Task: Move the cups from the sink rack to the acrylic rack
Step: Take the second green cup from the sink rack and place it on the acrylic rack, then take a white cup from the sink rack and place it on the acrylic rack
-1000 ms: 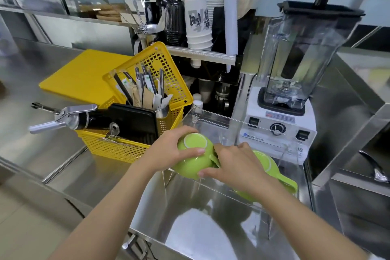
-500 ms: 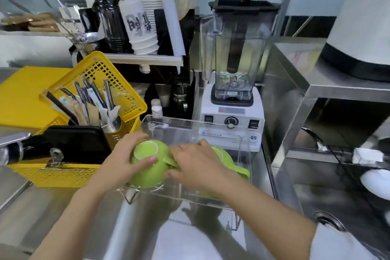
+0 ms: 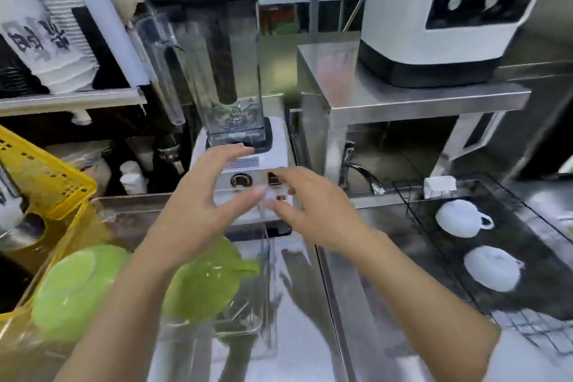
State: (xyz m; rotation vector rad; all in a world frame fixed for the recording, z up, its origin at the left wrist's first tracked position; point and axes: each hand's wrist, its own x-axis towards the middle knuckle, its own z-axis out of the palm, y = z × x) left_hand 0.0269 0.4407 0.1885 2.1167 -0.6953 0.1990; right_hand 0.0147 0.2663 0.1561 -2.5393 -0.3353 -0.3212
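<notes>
Both hands hover empty above the acrylic rack (image 3: 266, 257). The left hand (image 3: 198, 214) has its fingers (image 3: 223, 155) spread wide and curled, touching nothing; the right hand (image 3: 313, 211) is also loosely spread, its fingers (image 3: 279, 206) pointing leftward and holding nothing. Two green cups (image 3: 198, 282) sit upside down inside the clear rack on the steel table (image 3: 310, 335), below the left forearm. Two white cups (image 3: 462, 217) lie inverted on the dark wire sink rack (image 3: 542, 263), well apart to the right. A blender (image 3: 217, 71) stands behind the hands.
</notes>
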